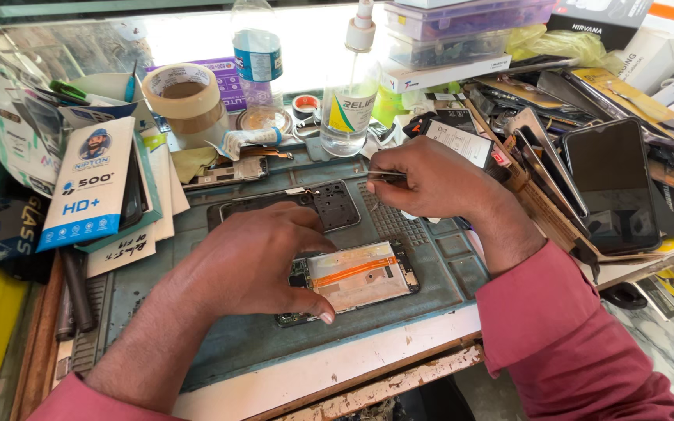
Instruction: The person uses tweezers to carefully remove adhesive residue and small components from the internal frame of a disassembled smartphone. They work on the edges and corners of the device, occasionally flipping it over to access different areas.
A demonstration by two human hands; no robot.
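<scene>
Tabletop: cluttered, carrying your grey-green work mat. Opened phone: lying flat at the mat's near middle, insides up. Your left hand: forearm angled in from the lower left, palm down, fingers curled over the phone's left end, thumb pressing its near edge. Your right hand: wrist bent inward, fingers pinched shut on thin tweezers, tips pointing left above the mat.

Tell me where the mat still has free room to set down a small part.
The mat is bare in front of the opened phone, toward the table's near edge, and left of the left hand. The right side, by the stacked phones, is crowded.
</scene>
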